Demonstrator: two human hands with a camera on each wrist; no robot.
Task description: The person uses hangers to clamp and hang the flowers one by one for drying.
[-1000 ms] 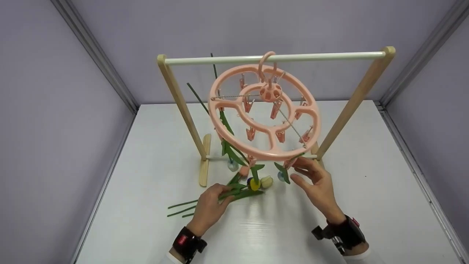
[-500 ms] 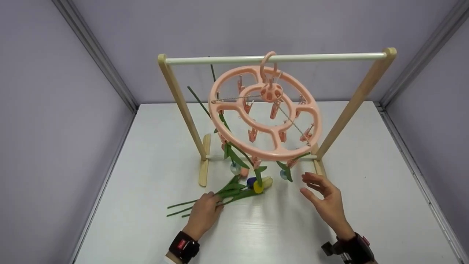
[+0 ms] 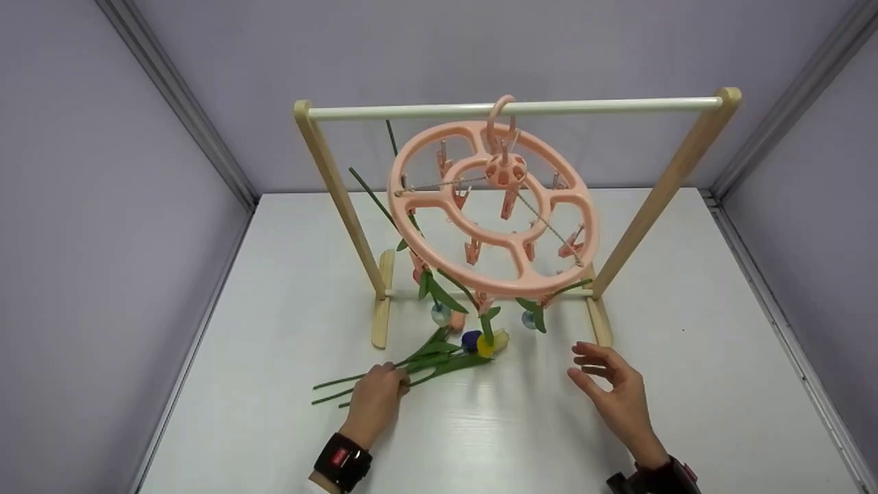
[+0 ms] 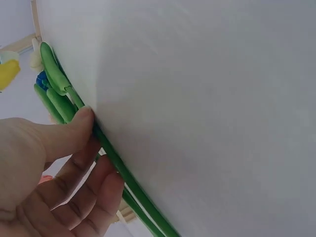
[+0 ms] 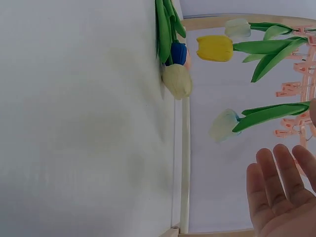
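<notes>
we see the left hand (image 3: 376, 401) pinching the green stems of a tulip bunch (image 3: 439, 357) lying on the white desk (image 3: 480, 439), thumb and fingers curled round them in front of the wooden rack (image 3: 329, 178). right hand (image 3: 614, 394) hovers above the desk, fingers loosely spread, holding nothing. pink peg hanger (image 3: 490, 206) hangs from the rail with tulips clipped head-down, yellow tulip (image 5: 215, 48) among them.
</notes>
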